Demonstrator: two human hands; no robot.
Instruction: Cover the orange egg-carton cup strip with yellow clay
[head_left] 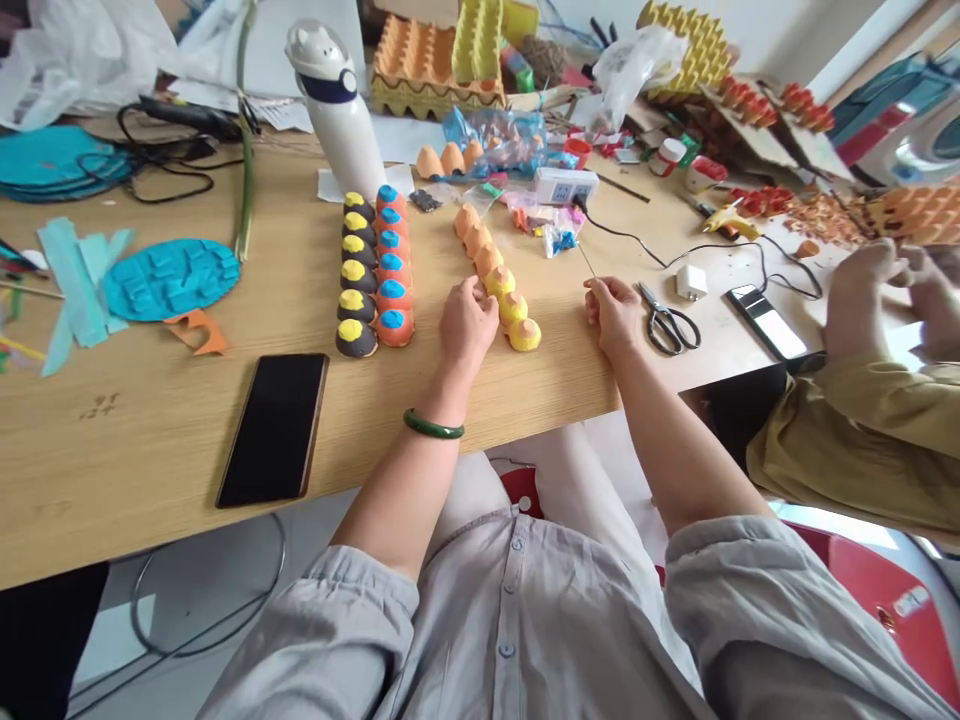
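My left hand [471, 318] is closed, its fingers curled against the left side of an egg-carton strip [475, 238]. The near bumps of this strip are coated in yellow clay [514, 307], and its far bumps are bare orange. Pinched in my right hand [615, 312] is a thin stick [587, 262], its tip pointing up and left, apart from the strip. To the left stand two finished-looking strips: a black one with yellow tops [355, 305] and an orange one with blue tops [394, 292].
Scissors [670, 322] lie right of my right hand, beside a white charger [691, 282] and a phone [765, 322]. A dark phone [274, 430] rests at left front. A white bottle [346, 130] and power strip [565, 186] stand behind. Another person's hands [870, 290] are at far right.
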